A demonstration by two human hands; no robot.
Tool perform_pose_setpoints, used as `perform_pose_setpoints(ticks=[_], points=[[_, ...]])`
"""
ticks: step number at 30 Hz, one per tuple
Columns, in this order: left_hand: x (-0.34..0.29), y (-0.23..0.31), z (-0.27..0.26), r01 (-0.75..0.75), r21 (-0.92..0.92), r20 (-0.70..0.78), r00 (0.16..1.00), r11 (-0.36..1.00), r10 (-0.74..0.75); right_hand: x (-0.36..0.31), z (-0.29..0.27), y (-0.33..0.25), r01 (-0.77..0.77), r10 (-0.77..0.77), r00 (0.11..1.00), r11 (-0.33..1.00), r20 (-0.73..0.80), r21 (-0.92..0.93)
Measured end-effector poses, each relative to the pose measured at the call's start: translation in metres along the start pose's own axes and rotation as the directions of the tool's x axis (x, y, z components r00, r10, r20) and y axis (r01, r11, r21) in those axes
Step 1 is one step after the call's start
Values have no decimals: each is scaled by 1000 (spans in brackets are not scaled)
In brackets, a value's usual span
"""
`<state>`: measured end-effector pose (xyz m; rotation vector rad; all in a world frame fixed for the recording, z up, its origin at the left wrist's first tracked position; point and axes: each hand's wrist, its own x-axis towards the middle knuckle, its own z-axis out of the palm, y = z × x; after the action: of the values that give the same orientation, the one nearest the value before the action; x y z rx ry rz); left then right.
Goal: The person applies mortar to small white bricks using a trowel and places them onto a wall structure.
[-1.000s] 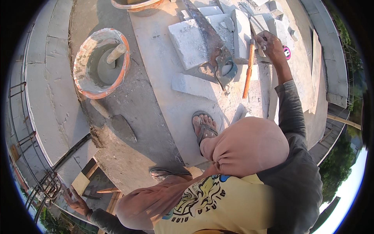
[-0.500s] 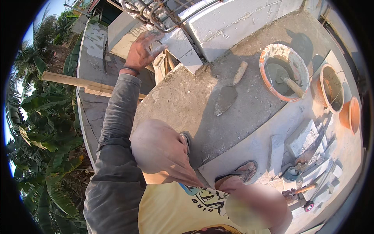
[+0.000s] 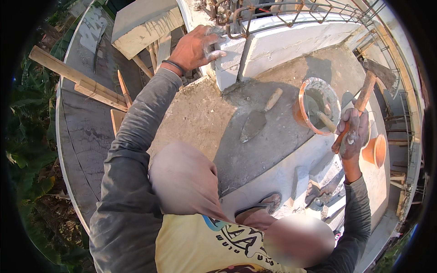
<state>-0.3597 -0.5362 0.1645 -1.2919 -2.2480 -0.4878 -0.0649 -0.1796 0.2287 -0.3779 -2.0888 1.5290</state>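
Observation:
My left hand (image 3: 195, 50) reaches forward, its fingers and thumb spread against the end of a white block wall (image 3: 230, 59) beneath rusty steel bars. The fingers look dusty with pale powder. In my raised right hand (image 3: 354, 135) is the wooden handle of a hatchet (image 3: 366, 93); its dark, wide blade (image 3: 383, 76) points up and away. Between the two hands a pointing trowel (image 3: 254, 126) lies on the grey mortar floor. Left of my right hand stands an orange bucket (image 3: 299, 111) of wet mortar, a second tool's wooden handle (image 3: 326, 122) sticking out of it.
An orange tub (image 3: 376, 151) stands beyond my right wrist. White block offcuts (image 3: 299, 182) lie near my feet. Steel rebar (image 3: 296, 17) runs above the wall. Wooden planks (image 3: 79, 77) jut out at the left, where the floor ends beside a lower grey surface (image 3: 77, 145).
My right hand has risen from low at the right, bringing the hatchet up into view. My left hand stays at the block wall's end, and the view has shifted.

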Motion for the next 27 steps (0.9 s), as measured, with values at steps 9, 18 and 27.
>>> perform_pose_setpoints(ticks=[9, 18, 27], points=[[-17, -6, 7, 18, -72, -34, 999, 997, -20, -77, 301, 118, -142, 115, 989, 917, 96, 374], [-22, -8, 6, 23, -63, -19, 1000, 998, -24, -76, 363, 126, -305, 295, 952, 937, 79, 172], [-20, -6, 4, 14, -68, -26, 1000, 998, -16, -78, 365, 124, -234, 248, 969, 914, 0, 333]])
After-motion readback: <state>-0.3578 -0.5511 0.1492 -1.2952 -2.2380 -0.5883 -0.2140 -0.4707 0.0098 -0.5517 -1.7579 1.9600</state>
